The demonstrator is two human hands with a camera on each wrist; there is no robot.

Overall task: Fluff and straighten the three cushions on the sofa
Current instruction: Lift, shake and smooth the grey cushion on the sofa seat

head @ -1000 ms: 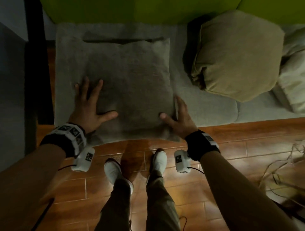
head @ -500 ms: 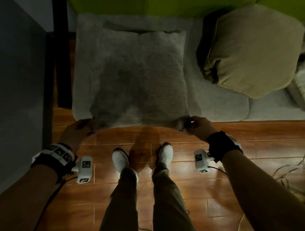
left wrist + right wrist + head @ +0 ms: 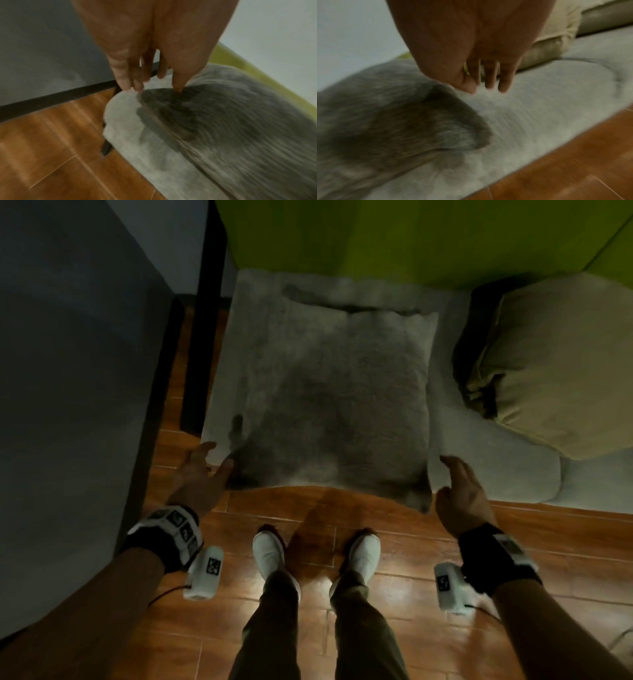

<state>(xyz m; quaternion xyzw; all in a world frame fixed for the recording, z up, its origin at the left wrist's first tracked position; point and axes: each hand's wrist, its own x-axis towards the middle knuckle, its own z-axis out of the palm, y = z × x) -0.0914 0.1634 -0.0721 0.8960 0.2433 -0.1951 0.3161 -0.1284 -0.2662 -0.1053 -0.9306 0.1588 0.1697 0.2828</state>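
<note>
Sofa seat w/ grey cushion lying flat btwn hands. Left hand & right hand both loosely spread, fingertips touching its near corners. Tan cushion beyond right hand.

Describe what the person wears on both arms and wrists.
Both forearms are bare, no sleeves. The left wrist carries a black band with white panels bearing square black markers. The right wrist has a similar black band. A white camera unit with a printed marker and thin cable hangs beneath each.

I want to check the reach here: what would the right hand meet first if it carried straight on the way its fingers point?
Probably the sofa seat, right beside the grey cushion; the right hand points down there, though blur hides any gap.
</note>
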